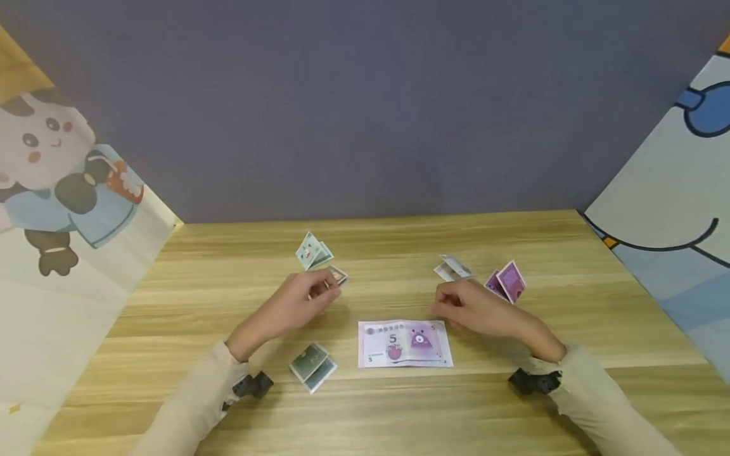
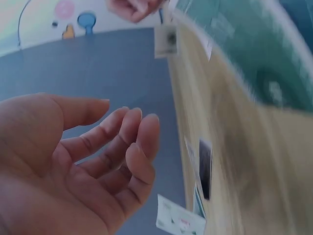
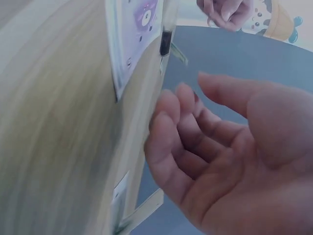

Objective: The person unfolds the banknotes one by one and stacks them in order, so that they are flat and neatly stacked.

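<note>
The fingers of the left hand (image 1: 302,297) bend softly, and the left wrist view shows nothing between them and the thumb. The fingers of the right hand (image 1: 473,306) curl in the same loose way, with a gap by the thumb, and they hold nothing too.

Between the hands, a little nearer the person, a purple play note (image 1: 405,345) with a 5 on it lies flat on the table (image 1: 365,411), picture side up. It seems to be put in the middle so that both hands can get to it easily. The right hand is near its far right corner.

Just by the left fingertips sits a small brown note (image 1: 339,275), partly hidden by the hand, so it is hard to tell whether they touch. Behind it is a pale green note (image 1: 308,251), folded and propped up. A dark green note (image 1: 313,367) rests nearer the person, bent in two, left of the purple one.

Past the right hand there is a folded grey note (image 1: 454,267), and beside it a folded pink note (image 1: 511,282). Their folds likely push the two halves apart, and that is why they poke up instead of lying flat. All these bent notes sit around the flat one, which leaves it room.

A dark wall (image 1: 365,114) stands behind the table.
</note>
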The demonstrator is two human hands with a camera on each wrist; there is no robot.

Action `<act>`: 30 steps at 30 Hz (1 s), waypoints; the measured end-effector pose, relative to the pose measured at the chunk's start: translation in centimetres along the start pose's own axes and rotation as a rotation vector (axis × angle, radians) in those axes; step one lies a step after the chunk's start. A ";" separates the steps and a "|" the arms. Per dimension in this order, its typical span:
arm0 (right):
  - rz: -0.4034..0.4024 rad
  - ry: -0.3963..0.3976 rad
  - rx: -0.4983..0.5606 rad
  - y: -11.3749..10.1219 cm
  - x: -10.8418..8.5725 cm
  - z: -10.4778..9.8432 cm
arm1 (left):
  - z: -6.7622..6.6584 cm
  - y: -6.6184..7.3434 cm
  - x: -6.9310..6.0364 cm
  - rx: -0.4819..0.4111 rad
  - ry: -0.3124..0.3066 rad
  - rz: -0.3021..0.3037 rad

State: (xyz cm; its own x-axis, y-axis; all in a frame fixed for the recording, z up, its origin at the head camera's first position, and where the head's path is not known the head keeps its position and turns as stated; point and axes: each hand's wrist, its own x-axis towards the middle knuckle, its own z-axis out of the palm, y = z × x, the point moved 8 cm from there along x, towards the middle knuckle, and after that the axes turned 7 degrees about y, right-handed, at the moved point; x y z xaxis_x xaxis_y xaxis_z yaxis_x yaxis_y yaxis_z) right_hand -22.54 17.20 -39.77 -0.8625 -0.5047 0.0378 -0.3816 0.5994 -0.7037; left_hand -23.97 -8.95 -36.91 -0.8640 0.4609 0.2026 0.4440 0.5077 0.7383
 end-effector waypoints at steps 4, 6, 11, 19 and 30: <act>-0.039 0.079 -0.017 -1.2 0.8 -0.4 | -1.9 -1.0 0.1 0.000 0.057 -0.002; -0.067 0.119 -0.043 -2.0 1.4 -0.6 | -2.7 -1.6 0.1 0.003 0.074 -0.021; -0.118 0.198 -0.112 -4.1 3.6 -1.1 | -4.7 -3.4 0.2 0.072 0.141 -0.073; -0.129 0.207 -0.113 -6.8 8.7 -0.5 | -7.9 -7.4 0.8 0.111 0.221 -0.165; -0.043 0.181 -0.009 -6.9 16.7 1.1 | -7.8 -12.2 3.1 0.058 0.183 -0.254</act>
State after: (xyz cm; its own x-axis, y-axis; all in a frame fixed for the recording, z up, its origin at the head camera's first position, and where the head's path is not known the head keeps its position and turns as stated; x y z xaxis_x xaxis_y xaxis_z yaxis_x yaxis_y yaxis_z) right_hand -33.98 3.92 -35.07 -0.8907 -0.4103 0.1959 -0.4219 0.5852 -0.6925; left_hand -33.91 -19.40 -40.20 -0.9749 0.1785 0.1331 0.2173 0.6331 0.7429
